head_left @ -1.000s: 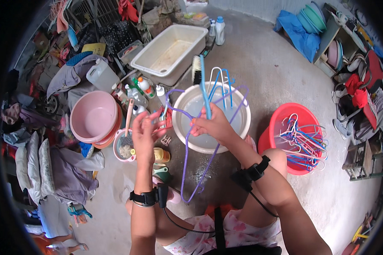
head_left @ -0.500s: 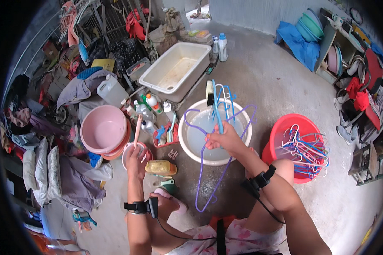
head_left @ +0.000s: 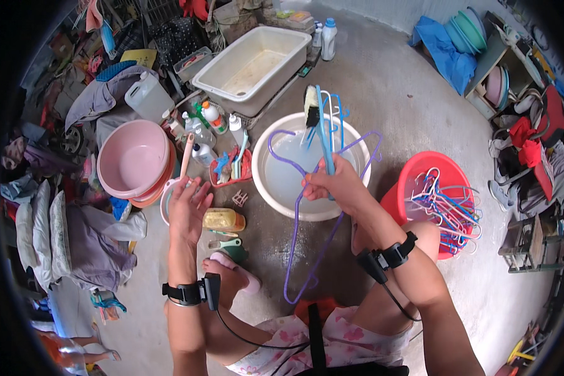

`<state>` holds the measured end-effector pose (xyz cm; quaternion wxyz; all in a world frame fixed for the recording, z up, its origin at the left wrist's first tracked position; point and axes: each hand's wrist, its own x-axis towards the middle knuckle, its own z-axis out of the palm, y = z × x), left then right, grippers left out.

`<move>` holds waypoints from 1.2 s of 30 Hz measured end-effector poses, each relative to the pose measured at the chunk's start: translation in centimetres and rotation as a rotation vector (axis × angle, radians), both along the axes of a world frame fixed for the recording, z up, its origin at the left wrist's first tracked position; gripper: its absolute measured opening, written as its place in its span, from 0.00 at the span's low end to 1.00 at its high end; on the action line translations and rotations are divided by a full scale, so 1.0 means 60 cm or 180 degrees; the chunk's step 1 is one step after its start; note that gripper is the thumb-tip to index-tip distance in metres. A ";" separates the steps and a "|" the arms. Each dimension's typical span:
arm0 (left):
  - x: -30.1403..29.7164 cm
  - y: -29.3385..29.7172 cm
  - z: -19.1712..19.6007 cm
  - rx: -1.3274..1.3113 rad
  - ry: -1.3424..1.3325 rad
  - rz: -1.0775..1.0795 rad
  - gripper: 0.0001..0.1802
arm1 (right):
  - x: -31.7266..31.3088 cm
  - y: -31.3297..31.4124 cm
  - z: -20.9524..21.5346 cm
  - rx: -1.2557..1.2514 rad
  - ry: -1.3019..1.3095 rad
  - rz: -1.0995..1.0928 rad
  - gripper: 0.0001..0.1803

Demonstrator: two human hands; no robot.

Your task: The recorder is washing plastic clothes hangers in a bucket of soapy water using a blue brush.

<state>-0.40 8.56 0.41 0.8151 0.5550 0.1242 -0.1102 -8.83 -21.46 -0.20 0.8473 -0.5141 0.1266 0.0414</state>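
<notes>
My right hand [head_left: 339, 182] is closed round the blue handle of a scrubbing brush [head_left: 324, 135], whose white and black bristles point up and to the left. The same hand also grips a purple clothes hanger [head_left: 293, 244], which hangs at a tilt in front of a white basin [head_left: 263, 188] of cloudy water. White and blue hangers [head_left: 335, 116] stand up from the basin, behind the brush. My left hand [head_left: 190, 203] has its fingers apart and holds nothing I can see. It partly covers a small bowl [head_left: 165, 203], with a pink handle [head_left: 188, 153] rising just beyond.
A red bucket [head_left: 391, 200] full of tangled hangers [head_left: 448, 210] stands at the right. Pink basins [head_left: 131, 160] are stacked at the left. Several bottles [head_left: 212, 116], a red basket [head_left: 222, 178] and a yellow block [head_left: 224, 219] sit between. Farther off is a rectangular tub [head_left: 257, 62].
My left hand's fingers have spread more. My right hand keeps the brush and the purple hanger with little change. The surroundings have shifted upward in the view.
</notes>
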 end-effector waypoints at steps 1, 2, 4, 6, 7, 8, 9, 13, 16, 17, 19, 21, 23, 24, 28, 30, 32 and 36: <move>0.001 0.000 -0.004 0.0004 0.0043 0.0041 0.22 | -0.001 0.003 0.003 0.0006 0.0045 -0.0033 0.18; 0.002 0.000 -0.005 0.0007 0.0081 0.0083 0.21 | 0.000 0.005 0.008 -0.0022 0.0002 -0.0041 0.18; -0.005 0.003 0.000 -0.0012 0.0070 0.0117 0.21 | -0.002 0.014 0.013 -0.0089 0.0097 0.0002 0.18; -0.011 -0.001 0.010 0.0011 0.0000 0.0111 0.21 | -0.001 0.016 0.017 -0.0039 0.0044 0.0021 0.18; -0.013 0.000 0.014 -0.0037 -0.0035 0.0129 0.18 | -0.003 0.018 0.017 -0.0086 0.0023 0.0048 0.18; -0.012 0.013 0.004 -0.0086 -0.0055 0.0081 0.16 | -0.007 0.021 0.016 -0.0130 -0.0003 0.0079 0.17; -0.010 0.025 0.005 -0.0167 -0.0008 0.0121 0.15 | -0.010 0.021 0.014 -0.0077 0.0061 0.0080 0.18; 0.041 0.129 0.052 0.0049 -0.0517 0.0606 0.18 | -0.004 0.002 0.003 -0.0058 -0.0033 -0.0012 0.18; 0.054 0.274 0.209 -0.0173 -0.1456 0.0440 0.21 | -0.009 -0.001 0.003 0.0031 -0.0044 -0.0141 0.18; 0.055 0.347 0.246 0.0025 -0.1621 0.1400 0.27 | -0.007 -0.002 0.014 0.0069 -0.0022 -0.0095 0.18; 0.035 0.500 0.280 0.0895 -0.2100 0.1760 0.33 | -0.010 -0.007 0.027 0.0122 0.0009 -0.0095 0.18; -0.021 0.664 0.283 0.1555 -0.1665 0.2576 0.43 | -0.011 -0.004 0.032 0.0170 -0.0001 -0.0089 0.18; -0.099 0.794 0.223 0.1339 -0.0916 0.2844 0.46 | -0.005 -0.001 0.030 0.0181 -0.0009 -0.0078 0.18; -0.139 0.812 0.178 0.1710 -0.0797 0.2678 0.47 | -0.005 0.000 0.028 0.0211 -0.0044 -0.0029 0.17; -0.043 0.654 0.028 0.1228 -0.0336 0.2336 0.40 | -0.018 -0.021 0.016 0.0011 0.0086 -0.0139 0.17; 0.033 0.727 0.122 0.2677 -0.1592 0.1349 0.28 | -0.005 0.012 0.023 0.0306 -0.0013 0.0179 0.17; 0.181 0.424 0.180 0.1427 -0.1480 0.0732 0.26 | -0.012 -0.017 0.007 0.0045 0.0103 -0.0059 0.16; 0.251 0.080 0.257 0.2885 -0.2232 -0.0287 0.37 | -0.002 0.003 0.033 0.0063 0.0053 0.0001 0.16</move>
